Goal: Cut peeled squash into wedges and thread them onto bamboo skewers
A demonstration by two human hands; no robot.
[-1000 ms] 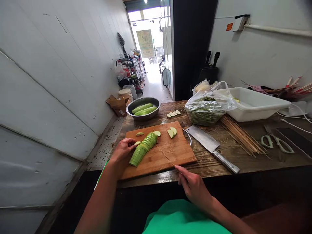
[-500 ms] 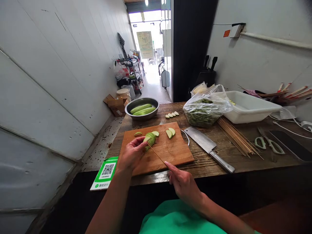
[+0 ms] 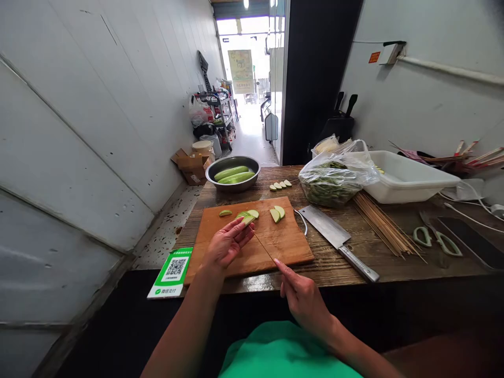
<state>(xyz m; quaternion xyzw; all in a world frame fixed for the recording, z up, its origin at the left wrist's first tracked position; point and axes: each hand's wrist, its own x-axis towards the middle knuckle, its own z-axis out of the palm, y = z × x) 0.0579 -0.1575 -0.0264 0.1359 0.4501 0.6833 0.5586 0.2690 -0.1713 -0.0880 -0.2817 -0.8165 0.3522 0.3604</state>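
My left hand [image 3: 227,245] is over the wooden cutting board [image 3: 220,265], its thumb and fingertips closed on a pale green zucchini slice [image 3: 248,219]. More half-moon slices [image 3: 254,213] lie just behind it, partly hidden by the fingers. My right hand [image 3: 305,294], at the board's front edge, grips a thin bamboo skewer [image 3: 263,245], index finger stretched along it. The skewer's far tip reaches the fingers of my left hand; whether it has pierced the slice I cannot tell. Two overlapping slices [image 3: 277,213] lie to the right, and one end piece [image 3: 225,213] to the left.
A metal bowl [image 3: 212,176] with whole zucchini stands behind the board. To the right lie a cleaver [image 3: 326,228], loose skewers [image 3: 384,226], scissors [image 3: 437,239] and a phone [image 3: 474,241]. Beyond are a plastic bag of greens [image 3: 331,181] and a white tub [image 3: 417,184]. Skewered slices [image 3: 280,185] rest behind.
My left hand has drawn slightly away from the pile of slices, and its fingers have spread with the palm turned up more. The view has shifted a little; my right hand keeps the skewer.
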